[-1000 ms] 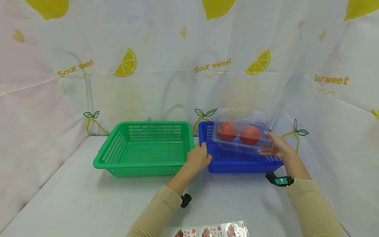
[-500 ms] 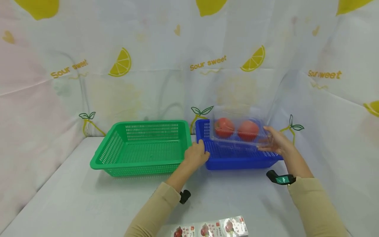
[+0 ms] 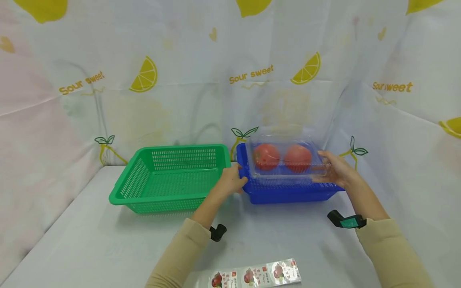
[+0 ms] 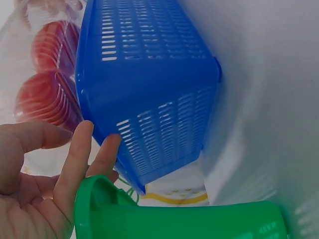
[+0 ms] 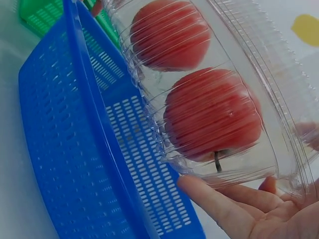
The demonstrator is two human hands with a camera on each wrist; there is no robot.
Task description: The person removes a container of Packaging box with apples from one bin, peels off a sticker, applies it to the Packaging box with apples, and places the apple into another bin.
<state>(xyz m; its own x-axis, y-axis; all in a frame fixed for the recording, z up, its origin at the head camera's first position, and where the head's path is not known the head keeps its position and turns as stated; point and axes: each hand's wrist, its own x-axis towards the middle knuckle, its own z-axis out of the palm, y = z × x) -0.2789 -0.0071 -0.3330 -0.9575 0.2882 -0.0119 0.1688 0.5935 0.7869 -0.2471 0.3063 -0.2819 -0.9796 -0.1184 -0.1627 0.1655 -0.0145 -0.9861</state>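
Note:
My right hand (image 3: 337,171) grips the right end of a clear plastic clamshell box (image 3: 281,173), fingers under it and thumb at its side. Inside lie two red apples (image 3: 266,157), one showing its stem in the right wrist view. The box is tilted over the blue basket (image 3: 291,197); whether it touches the rim is hard to tell. My left hand (image 3: 230,179) is between the two baskets. In the left wrist view, its fingertips (image 4: 83,130) touch the blue basket's rim, fingers fairly straight, with the green basket (image 4: 179,221) right beside them.
Left of the blue basket, the green basket (image 3: 173,205) holds nothing visible. A strip of fruit stickers (image 3: 253,276) lies at the white table's (image 3: 108,244) near edge. A lemon-print cloth (image 3: 187,104) hangs behind and along the sides.
The clamshell box has shifted a little left and toward me in my right hand. My left hand has moved slightly left along the gap. The view has tilted slightly.

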